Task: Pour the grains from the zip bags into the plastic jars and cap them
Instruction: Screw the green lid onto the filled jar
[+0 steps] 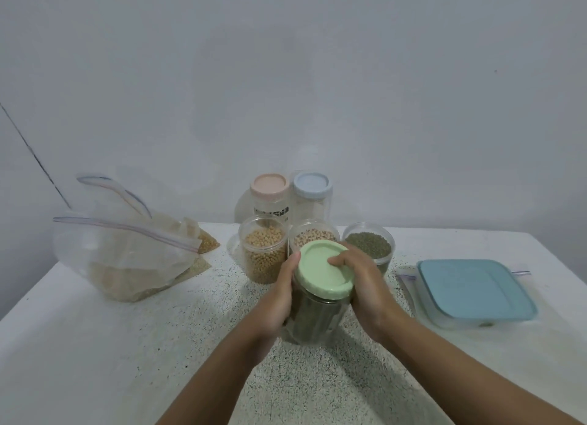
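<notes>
Green-lidded jar (313, 319): resting on the bench (127, 345) between both hands, holding dark green grains.
Left hand (276, 300): wrapping around the jar's side, gripping it.
Right hand (365, 284): curling over the green lid (320, 270), gripping its rim.
Open jars (265, 253): three sitting just beyond the hands, holding grains.
Capped jars (270, 189): two standing farther back.
Zip bags (127, 256): slumping well left of the left hand.
Blue-lidded box (473, 289): lying right of the right hand.
</notes>
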